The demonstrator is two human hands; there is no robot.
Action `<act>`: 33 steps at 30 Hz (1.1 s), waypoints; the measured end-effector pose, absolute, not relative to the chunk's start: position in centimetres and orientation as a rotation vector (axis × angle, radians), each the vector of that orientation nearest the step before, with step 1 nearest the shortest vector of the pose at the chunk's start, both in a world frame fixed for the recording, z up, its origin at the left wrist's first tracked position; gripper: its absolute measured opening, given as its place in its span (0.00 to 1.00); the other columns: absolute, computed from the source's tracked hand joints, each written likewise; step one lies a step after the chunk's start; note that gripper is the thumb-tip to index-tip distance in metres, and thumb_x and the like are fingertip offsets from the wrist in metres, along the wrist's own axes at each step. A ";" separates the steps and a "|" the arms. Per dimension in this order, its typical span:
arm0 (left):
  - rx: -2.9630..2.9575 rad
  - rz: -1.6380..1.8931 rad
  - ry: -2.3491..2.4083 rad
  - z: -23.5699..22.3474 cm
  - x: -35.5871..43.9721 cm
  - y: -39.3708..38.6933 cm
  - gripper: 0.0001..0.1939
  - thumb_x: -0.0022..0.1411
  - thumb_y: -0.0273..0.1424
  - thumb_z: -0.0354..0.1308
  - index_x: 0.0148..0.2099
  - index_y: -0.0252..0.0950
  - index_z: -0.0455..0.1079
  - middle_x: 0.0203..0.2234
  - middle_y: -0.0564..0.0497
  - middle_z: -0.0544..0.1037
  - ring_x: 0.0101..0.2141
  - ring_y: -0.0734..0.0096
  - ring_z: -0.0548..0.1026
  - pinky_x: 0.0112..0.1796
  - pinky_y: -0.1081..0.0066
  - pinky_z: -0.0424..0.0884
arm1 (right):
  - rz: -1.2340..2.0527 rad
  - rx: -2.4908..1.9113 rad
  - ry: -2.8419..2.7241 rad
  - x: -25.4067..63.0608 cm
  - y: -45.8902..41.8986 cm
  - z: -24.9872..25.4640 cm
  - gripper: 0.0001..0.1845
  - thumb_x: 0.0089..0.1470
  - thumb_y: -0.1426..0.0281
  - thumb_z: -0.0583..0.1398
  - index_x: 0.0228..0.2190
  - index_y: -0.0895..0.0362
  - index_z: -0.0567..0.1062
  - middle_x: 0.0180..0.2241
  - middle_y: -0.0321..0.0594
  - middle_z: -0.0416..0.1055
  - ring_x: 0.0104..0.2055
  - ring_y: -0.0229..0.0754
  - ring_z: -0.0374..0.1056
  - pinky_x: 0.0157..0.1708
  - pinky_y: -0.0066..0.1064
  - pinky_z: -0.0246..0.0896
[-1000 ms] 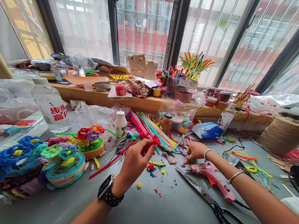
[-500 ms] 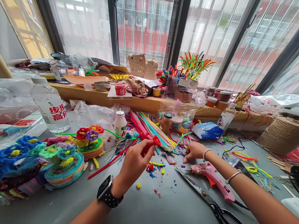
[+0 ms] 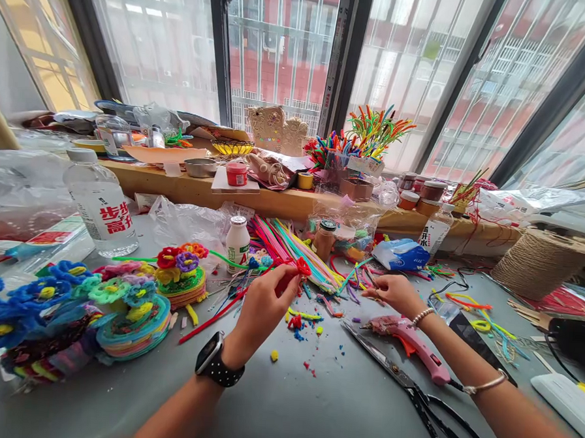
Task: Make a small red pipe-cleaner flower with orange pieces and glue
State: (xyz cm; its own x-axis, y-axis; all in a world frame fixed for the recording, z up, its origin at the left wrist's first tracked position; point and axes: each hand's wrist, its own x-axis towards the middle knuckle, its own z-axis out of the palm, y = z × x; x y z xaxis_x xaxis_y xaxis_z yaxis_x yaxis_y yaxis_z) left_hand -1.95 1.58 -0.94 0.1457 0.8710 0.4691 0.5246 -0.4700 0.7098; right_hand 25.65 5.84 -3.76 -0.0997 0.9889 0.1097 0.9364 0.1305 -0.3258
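Pinched between the thumb and fingers of my left hand [image 3: 268,301] is a small red pipe-cleaner flower [image 3: 303,266], held above the table. My right hand [image 3: 395,294] is closed, its fingertips around a slim dark tool [image 3: 370,277] whose kind I cannot make out. Just below that hand lies a pink glue gun [image 3: 425,353], with large black-handled scissors [image 3: 402,379] in front of it. A bundle of coloured pipe cleaners [image 3: 295,253] is spread out behind my hands. Red, blue and yellow fuzz scraps [image 3: 295,324] are scattered between them.
Finished pipe-cleaner flowers [image 3: 43,291] and a round flower-topped piece [image 3: 134,325] stand at the left. Behind are a water bottle [image 3: 101,209], a white bottle [image 3: 237,242] and a brown jar [image 3: 325,239]. A twine spool [image 3: 542,266] and a blue tissue pack [image 3: 401,255] are at the right.
My right hand has lifted from the tabletop and shifted right, now with a slim dark tool in its fingers. My left hand still pinches the red flower. The view has shifted slightly.
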 end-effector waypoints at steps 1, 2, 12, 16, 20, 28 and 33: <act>2.048 1.261 1.331 -0.9 -2.0 1.6 0.11 0.56 0.35 0.46 0.36 0.36 0.67 0.25 0.52 0.75 0.25 0.73 0.71 0.27 0.75 0.64 | 0.247 -1.866 -2.064 25.6 4.9 -3.8 0.28 0.39 0.46 0.52 0.10 0.58 0.60 0.13 0.33 0.55 0.19 0.34 0.50 0.18 0.25 0.42; 2.047 1.269 1.329 -0.9 -2.1 1.7 0.11 0.56 0.35 0.46 0.35 0.36 0.67 0.26 0.51 0.75 0.25 0.73 0.71 0.27 0.75 0.64 | 0.252 -1.855 -2.015 25.6 3.9 -3.9 0.28 0.41 0.46 0.50 0.12 0.58 0.61 0.13 0.33 0.56 0.19 0.34 0.50 0.19 0.25 0.43; 2.064 1.266 1.347 -0.7 -2.4 1.9 0.11 0.56 0.35 0.46 0.35 0.36 0.67 0.26 0.52 0.76 0.24 0.73 0.71 0.27 0.75 0.64 | 0.357 -1.781 -1.589 26.5 0.0 -7.5 0.25 0.45 0.50 0.50 0.15 0.59 0.64 0.15 0.33 0.56 0.19 0.34 0.53 0.19 0.24 0.49; 2.068 1.253 1.356 -0.8 -2.4 2.0 0.12 0.56 0.35 0.46 0.35 0.36 0.67 0.26 0.51 0.76 0.26 0.72 0.71 0.28 0.75 0.64 | 0.338 -1.786 -1.591 26.4 0.8 -7.5 0.26 0.44 0.49 0.50 0.15 0.59 0.64 0.14 0.32 0.55 0.19 0.34 0.52 0.19 0.24 0.48; 2.093 1.249 1.365 -0.8 -2.4 2.0 0.11 0.56 0.35 0.46 0.35 0.36 0.67 0.26 0.51 0.76 0.26 0.71 0.71 0.27 0.74 0.64 | 0.294 -1.790 -1.569 26.3 1.3 -7.6 0.26 0.43 0.48 0.50 0.14 0.59 0.62 0.13 0.32 0.53 0.18 0.33 0.50 0.19 0.24 0.47; 2.039 1.262 1.342 -1.0 -2.2 2.0 0.11 0.55 0.36 0.46 0.35 0.36 0.67 0.24 0.51 0.75 0.25 0.71 0.72 0.28 0.74 0.66 | 0.215 -1.793 -1.536 26.2 1.8 -7.5 0.28 0.43 0.47 0.48 0.13 0.58 0.62 0.13 0.31 0.51 0.18 0.33 0.49 0.17 0.24 0.45; 1.911 1.331 1.325 -1.0 -2.3 2.1 0.12 0.54 0.37 0.48 0.35 0.36 0.67 0.26 0.51 0.76 0.25 0.71 0.73 0.29 0.74 0.67 | 0.175 -1.813 -1.534 26.2 3.0 -7.6 0.30 0.41 0.44 0.48 0.14 0.59 0.64 0.13 0.32 0.54 0.18 0.33 0.51 0.18 0.24 0.45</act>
State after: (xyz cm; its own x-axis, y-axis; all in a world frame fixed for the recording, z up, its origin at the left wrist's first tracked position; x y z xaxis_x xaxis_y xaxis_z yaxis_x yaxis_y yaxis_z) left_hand -2.29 2.10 -0.99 0.0690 0.8900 0.4507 0.4466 -0.4315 0.7838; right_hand 26.21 2.98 -7.58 0.2753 0.8964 0.3473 0.7953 -0.0094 -0.6062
